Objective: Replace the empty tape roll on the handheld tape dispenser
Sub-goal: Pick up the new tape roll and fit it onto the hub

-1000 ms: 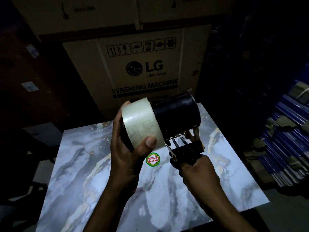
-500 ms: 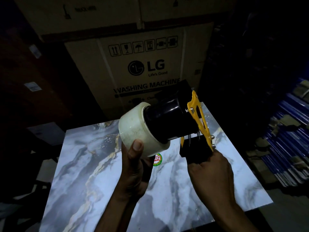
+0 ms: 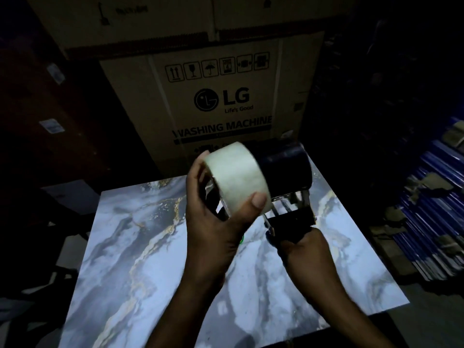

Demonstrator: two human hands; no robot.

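Above the marbled table [image 3: 140, 259], one left hand [image 3: 213, 222] is clamped round the single clear tape roll [image 3: 237, 178] at the black drum's left end, while one right hand [image 3: 305, 249] grips the one tape dispenser [image 3: 288, 187] by its handle.

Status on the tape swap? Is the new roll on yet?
Done: no empty core shows on the dispenser, so the old roll looks removed. In hand: the left hand holds the clear tape roll at the end of the black hub; the right hand grips the handle. Left: seat the roll fully on the hub, then thread the tape.
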